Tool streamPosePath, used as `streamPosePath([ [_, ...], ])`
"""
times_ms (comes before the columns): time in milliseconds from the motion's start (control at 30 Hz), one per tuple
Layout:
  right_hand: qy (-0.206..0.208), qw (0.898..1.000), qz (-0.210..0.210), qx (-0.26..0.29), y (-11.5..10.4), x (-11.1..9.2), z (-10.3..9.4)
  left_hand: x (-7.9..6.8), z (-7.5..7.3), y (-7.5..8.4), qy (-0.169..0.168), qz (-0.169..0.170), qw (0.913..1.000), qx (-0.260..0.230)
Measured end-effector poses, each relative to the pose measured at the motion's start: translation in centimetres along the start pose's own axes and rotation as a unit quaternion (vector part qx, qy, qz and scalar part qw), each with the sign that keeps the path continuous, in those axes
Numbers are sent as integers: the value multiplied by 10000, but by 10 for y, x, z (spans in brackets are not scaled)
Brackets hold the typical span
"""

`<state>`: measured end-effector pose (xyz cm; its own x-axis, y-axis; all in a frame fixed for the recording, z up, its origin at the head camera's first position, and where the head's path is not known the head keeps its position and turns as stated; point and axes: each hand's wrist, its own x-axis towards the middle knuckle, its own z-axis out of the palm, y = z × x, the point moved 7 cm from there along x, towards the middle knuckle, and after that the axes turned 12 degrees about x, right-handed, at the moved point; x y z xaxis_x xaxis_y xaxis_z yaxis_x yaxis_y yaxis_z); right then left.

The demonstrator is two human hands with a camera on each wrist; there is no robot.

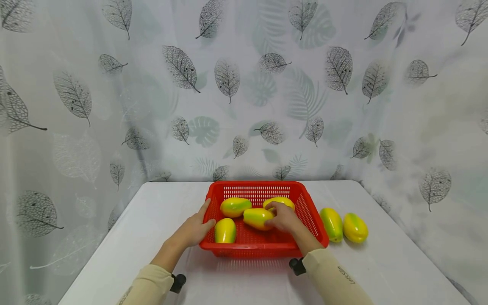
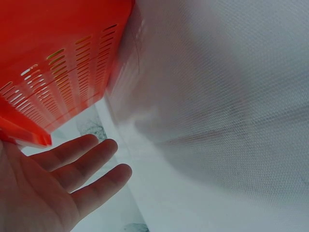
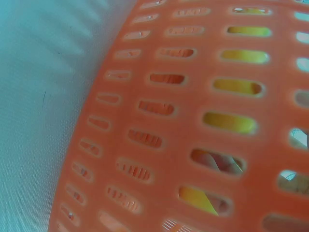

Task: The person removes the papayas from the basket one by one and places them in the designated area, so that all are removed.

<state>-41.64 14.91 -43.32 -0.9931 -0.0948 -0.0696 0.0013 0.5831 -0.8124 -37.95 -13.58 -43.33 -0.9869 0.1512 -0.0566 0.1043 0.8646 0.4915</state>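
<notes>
A red plastic basket (image 1: 263,245) with slotted walls stands on the white table and holds several glossy yellow-green fruits, oval and mango-like. My left hand (image 1: 195,228) is at the basket's left rim, thumb over the edge. In the left wrist view that hand's fingers (image 2: 91,166) stretch out straight beside the outer wall. Inside the basket, my right hand (image 1: 284,218) grips the right end of the middle fruit (image 1: 256,218) between thumb and fingers. Just behind those fingers lies another fruit (image 1: 280,201). The basket wall mostly hides the right hand in the right wrist view.
Two more fruits, one greener (image 1: 331,224) and one yellower (image 1: 355,228), lie on the table (image 1: 389,262) right of the basket. Within it, one fruit (image 1: 235,207) sits at back left, another (image 1: 225,231) at front left. A leaf-print curtain (image 1: 244,106) surrounds the table's back and sides.
</notes>
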Motion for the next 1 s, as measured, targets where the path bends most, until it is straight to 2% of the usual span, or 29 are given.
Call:
streamPosePath([
  [233, -10, 9999, -148, 44, -1, 2, 1, 1, -1, 1, -14, -11, 10000, 15],
  [467, -15, 9999, 0, 108, 0, 2, 3, -1, -1, 1, -35, -7, 10000, 36],
  [1000, 104, 9999, -9, 136, 1, 1, -3, -2, -2, 2, -29, 47, 10000, 22],
])
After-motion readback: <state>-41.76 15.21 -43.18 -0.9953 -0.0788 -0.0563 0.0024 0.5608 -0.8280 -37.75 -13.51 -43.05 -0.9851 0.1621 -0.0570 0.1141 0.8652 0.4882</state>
